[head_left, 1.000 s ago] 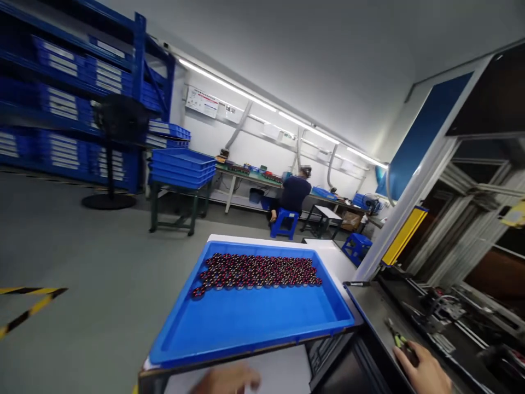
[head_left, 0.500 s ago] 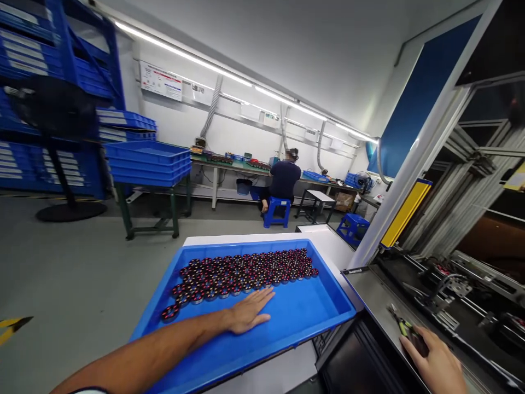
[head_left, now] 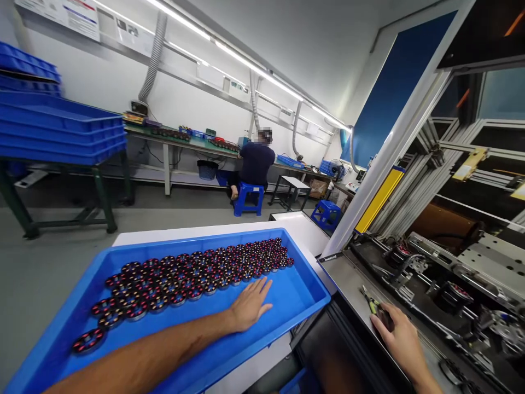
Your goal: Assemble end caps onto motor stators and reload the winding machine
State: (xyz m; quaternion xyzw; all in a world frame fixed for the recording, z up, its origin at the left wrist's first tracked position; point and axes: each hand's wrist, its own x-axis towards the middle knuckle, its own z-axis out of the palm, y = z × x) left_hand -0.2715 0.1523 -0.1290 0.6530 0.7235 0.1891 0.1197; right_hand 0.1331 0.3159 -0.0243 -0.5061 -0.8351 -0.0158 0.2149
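In the blue tray [head_left: 289, 293], a left hand [head_left: 248, 307] lies spread beside rows of round parts [head_left: 180, 279], while the right hand [head_left: 400, 334] grips pliers [head_left: 373, 307].
The left hand is flat and palm down, holding nothing, its fingertips right at the near edge of the rows – whether they touch, I cannot tell. The black parts, marked red and pale, fill the far side of the tray; one stray part [head_left: 89, 341] sits at the near left. The right hand curls around the dark handle ends of the pliers – jaws pointing away – over a metal ledge [head_left: 348, 273] beside a machine [head_left: 484, 257]. Beyond, a person [head_left: 256, 163] sits on a blue stool [head_left: 248, 198].
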